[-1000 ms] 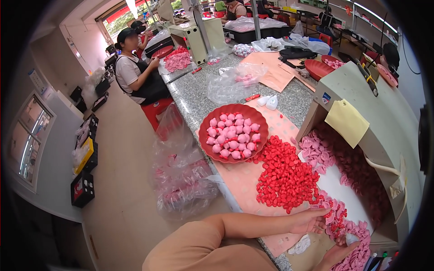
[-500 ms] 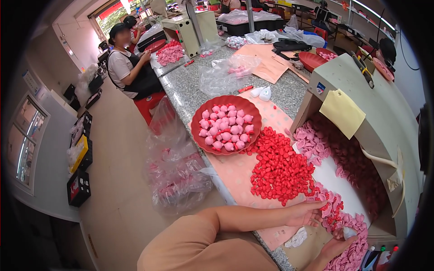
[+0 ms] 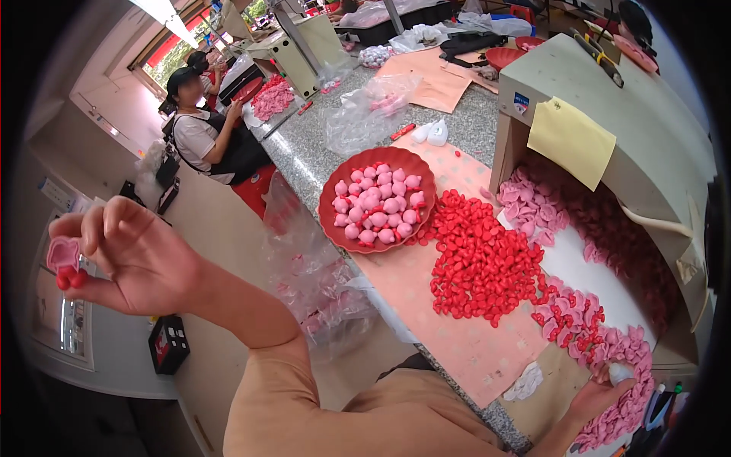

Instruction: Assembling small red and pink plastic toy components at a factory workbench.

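My left hand (image 3: pixel 148 255) is raised at the far left, away from the bench. Its thumb and fingers pinch a small hollow pink piece (image 3: pixel 63 253) with two red round parts (image 3: pixel 71 279) at its lower end. Low at the right, my right hand (image 3: pixel 592 399) grips a small white bottle (image 3: pixel 620 372), partly hidden by the fingers. Around that hand lie many pink pieces (image 3: pixel 609 426). Just beyond them, more pink pieces with red parts (image 3: pixel 567 312) lie in a strip, next to a large heap of loose red parts (image 3: pixel 483 263).
A scalloped red bowl (image 3: pixel 333 171) of pink round pieces stands on a pink sheet (image 3: pixel 487 362). At the right is a grey machine housing (image 3: pixel 601 87) with a yellow note. Plastic bags (image 3: pixel 312 266) hang beside the bench edge. Another person (image 3: pixel 209 137) sits farther along the bench.
My left hand has swung from the pink pieces at the right up to the far left, now pinching a pink piece with red parts. My right hand still holds the white bottle. The view has tilted.
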`<state>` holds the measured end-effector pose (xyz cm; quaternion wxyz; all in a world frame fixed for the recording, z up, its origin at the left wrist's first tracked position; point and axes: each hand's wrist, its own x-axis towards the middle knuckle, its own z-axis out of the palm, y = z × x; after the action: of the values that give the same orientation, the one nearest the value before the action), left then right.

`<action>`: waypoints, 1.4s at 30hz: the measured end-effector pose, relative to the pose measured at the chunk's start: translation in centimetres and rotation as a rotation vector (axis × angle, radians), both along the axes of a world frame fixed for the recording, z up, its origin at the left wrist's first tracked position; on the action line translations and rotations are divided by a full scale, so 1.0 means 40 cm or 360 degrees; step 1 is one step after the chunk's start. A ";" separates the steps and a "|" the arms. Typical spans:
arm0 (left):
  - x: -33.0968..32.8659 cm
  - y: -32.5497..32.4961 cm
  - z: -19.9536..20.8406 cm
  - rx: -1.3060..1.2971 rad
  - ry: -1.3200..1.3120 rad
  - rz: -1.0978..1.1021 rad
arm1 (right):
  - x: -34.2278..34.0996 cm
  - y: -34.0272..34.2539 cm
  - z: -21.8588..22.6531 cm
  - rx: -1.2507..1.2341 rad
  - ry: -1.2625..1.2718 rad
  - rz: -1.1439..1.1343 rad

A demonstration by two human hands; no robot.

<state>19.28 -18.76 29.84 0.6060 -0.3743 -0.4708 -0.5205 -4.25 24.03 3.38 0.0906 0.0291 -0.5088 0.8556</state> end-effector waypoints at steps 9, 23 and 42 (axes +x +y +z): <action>-0.193 0.032 -0.326 0.0690 -0.0868 -0.0531 | 0.009 -0.037 0.004 -0.0017 -0.0038 -0.0177; -0.481 0.525 -0.674 0.1264 -0.2314 -0.2466 | 0.024 -0.002 0.000 0.0095 0.0057 -0.0225; -0.487 0.553 -0.722 0.1021 -0.2671 -0.1939 | 0.028 -0.017 0.017 0.1301 0.0681 -0.0074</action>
<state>-0.18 3.35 0.96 -0.1997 0.1060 -0.3122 -0.9227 -3.13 23.37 4.06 0.1939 0.2269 -0.7748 0.5573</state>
